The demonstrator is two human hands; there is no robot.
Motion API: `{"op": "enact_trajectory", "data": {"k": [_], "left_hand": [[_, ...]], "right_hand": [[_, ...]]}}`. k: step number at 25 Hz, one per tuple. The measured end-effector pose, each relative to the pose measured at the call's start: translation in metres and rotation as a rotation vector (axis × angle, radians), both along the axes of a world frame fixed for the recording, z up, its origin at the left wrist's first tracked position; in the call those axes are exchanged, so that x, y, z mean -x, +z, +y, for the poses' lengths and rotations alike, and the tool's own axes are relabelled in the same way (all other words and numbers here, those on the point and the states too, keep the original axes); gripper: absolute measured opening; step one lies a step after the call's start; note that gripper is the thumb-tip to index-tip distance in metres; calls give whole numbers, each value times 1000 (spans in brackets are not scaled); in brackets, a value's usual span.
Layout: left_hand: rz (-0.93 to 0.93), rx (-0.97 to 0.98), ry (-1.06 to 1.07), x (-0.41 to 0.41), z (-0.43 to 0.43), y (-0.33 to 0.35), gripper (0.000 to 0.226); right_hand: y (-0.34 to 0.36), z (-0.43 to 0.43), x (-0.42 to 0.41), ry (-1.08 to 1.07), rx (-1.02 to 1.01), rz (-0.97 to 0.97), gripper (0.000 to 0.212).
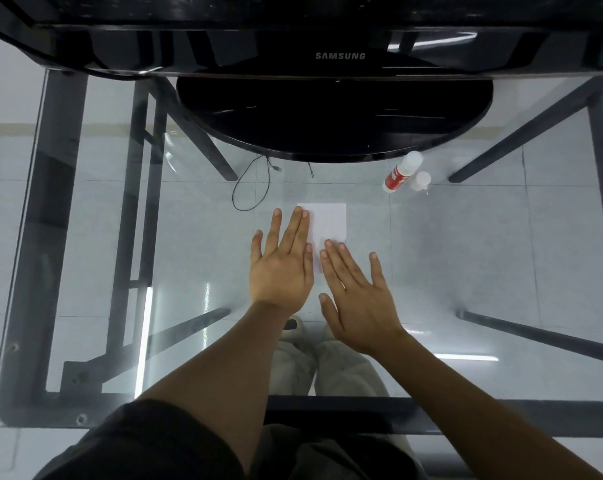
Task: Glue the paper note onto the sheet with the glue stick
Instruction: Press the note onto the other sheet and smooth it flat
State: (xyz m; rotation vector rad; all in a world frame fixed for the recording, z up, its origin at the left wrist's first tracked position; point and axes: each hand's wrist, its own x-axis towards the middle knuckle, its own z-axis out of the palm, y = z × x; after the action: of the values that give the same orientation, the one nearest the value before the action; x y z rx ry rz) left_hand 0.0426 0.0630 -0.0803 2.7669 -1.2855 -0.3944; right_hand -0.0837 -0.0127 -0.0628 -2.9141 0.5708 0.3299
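Observation:
A white paper lies flat on the glass table in the middle of the view. My left hand rests flat with fingers spread, its fingertips on the paper's left edge. My right hand lies flat too, fingers apart, with the fingertips covering the paper's lower part. I cannot tell the note from the sheet; only one white rectangle shows. The red and white glue stick lies on its side at the back right, its white cap standing beside it, well away from both hands.
A black Samsung monitor stands at the back, its round base just beyond the paper. The glass tabletop shows the dark frame, a thin cable on the floor and my legs beneath.

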Motion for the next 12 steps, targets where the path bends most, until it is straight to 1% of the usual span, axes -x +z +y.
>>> {"op": "enact_trajectory", "data": {"k": [2,7,10,12], "left_hand": [[-8,-4,0,0,0,-1,54],[-10,26,3,0,1,-3,53],[-17,44,5,0,1,-4,52],[-20,44,6,0,1,-5,52]], "right_hand": [[-1,1,0,-32,8,50,65],[8,-4,10,-67,118,144,70],[12,0,13,-153,112,135,73],[13,5,6,-199,89,117,70]]}}
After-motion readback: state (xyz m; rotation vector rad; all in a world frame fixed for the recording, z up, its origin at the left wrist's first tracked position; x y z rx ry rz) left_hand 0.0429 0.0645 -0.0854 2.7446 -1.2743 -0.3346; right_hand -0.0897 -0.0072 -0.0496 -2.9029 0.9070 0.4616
